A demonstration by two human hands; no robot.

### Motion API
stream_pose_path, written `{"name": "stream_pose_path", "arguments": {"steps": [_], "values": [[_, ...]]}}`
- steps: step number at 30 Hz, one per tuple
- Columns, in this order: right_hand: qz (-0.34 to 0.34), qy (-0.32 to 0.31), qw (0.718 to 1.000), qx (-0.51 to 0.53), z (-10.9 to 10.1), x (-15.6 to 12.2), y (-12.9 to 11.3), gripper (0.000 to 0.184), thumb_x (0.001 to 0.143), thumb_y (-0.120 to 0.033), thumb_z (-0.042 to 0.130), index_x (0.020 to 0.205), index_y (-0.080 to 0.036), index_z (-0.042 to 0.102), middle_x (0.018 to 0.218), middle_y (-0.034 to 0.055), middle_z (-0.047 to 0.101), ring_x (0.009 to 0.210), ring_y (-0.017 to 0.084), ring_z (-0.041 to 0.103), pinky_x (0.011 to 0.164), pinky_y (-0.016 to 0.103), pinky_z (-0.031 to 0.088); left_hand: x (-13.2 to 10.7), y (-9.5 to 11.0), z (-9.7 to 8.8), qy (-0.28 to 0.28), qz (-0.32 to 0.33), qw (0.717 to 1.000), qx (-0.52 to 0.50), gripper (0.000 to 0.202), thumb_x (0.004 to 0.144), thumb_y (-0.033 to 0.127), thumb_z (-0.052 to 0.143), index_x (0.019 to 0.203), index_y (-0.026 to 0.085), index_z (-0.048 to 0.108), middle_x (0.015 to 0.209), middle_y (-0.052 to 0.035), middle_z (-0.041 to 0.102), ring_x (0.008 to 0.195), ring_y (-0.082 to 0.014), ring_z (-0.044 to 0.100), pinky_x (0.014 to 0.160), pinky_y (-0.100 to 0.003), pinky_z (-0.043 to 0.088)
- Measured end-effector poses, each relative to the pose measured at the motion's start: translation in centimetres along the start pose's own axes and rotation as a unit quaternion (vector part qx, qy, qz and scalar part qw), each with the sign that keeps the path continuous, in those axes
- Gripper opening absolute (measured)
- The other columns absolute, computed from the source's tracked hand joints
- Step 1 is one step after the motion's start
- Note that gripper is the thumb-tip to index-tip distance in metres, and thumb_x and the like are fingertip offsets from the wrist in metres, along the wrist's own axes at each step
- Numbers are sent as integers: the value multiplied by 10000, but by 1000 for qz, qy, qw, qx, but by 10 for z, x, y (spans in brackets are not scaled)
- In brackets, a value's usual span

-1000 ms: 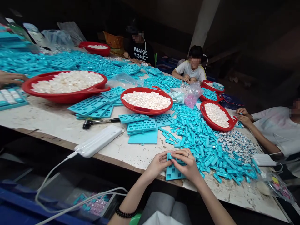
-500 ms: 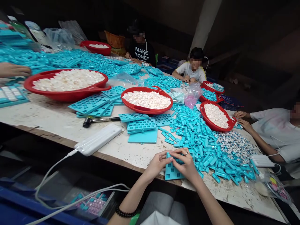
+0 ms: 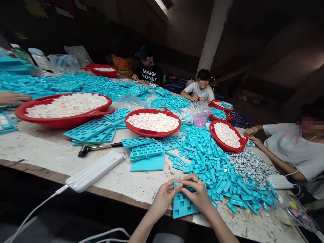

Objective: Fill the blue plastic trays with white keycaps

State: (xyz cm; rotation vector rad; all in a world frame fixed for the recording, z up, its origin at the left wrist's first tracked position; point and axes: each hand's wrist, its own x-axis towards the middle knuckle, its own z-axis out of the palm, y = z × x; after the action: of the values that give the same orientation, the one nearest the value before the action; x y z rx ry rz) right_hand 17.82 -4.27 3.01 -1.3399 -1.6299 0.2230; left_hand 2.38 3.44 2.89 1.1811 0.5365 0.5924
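Head view: both hands hold a blue plastic mould at the near edge of the tabletop (image 3: 37, 145).

The left hand (image 3: 165, 199) and right hand (image 3: 196, 193) are clenched, pinching the upper part of the blue plastic mould (image 3: 182, 206), which overhangs the edge slightly. Its visible cells show no white pieces. Three large red tubs (image 3: 152, 133) hold heaped white pieces. Loose blue strips (image 3: 215, 175) crowd the tabletop just beside the right hand and limit clear space there. Farther left lie stacked blue moulds (image 3: 146, 152), a hammer (image 3: 87, 149) and a white power bank (image 3: 93, 172). A co-worker's hands (image 3: 251, 135) rest beside a red tub at right.
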Motion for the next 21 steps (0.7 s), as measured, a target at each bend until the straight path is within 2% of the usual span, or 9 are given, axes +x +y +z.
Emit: {"name": "stream_pose_path", "arguments": {"steps": [5, 9, 15, 18, 21], "values": [[19, -3, 1000, 12, 0, -1, 0, 192, 957, -290, 656, 1129, -285, 742, 951, 51, 670, 911, 196, 639, 825, 330, 519, 1, -5, 2, 26, 7, 1000, 7, 551, 754, 626, 747, 1008, 137, 747, 946, -116, 780, 875, -261, 722, 804, -314, 552], [22, -7, 1000, 1, 0, -1, -2, 189, 956, -287, 654, 1122, -273, 744, 948, 53, 672, 901, 197, 641, 821, 329, 524, 1, -3, 4, 38, 15, 999, 11, 535, 751, 622, 747, 973, 135, 751, 958, -124, 778, 900, -272, 719, 839, -326, 546], [10, 22, 1000, -15, 3, -2, -3, 181, 952, -298, 655, 1111, -263, 736, 922, 56, 675, 871, 206, 650, 803, 351, 543, 0, 0, 5, 56, 24, 998, 20, 507, 769, 612, 735, 945, 137, 759, 901, -110, 774, 839, -261, 717, 794, -331, 549], [1, 41, 999, -21, 5, -4, -4, 165, 953, -321, 654, 1082, -264, 739, 897, 56, 674, 853, 209, 652, 794, 362, 547, -2, 3, 4, 51, 9, 998, 18, 528, 758, 625, 738, 950, 133, 761, 898, -113, 775, 829, -261, 718, 760, -325, 557], [-6, 52, 998, -25, 6, -4, -5, 148, 956, -325, 648, 1049, -257, 741, 879, 50, 674, 834, 203, 651, 781, 355, 544, -2, 4, 5, 40, 10, 999, 19, 534, 743, 627, 751, 949, 135, 760, 940, -122, 778, 889, -278, 723, 818, -342, 562]]}}
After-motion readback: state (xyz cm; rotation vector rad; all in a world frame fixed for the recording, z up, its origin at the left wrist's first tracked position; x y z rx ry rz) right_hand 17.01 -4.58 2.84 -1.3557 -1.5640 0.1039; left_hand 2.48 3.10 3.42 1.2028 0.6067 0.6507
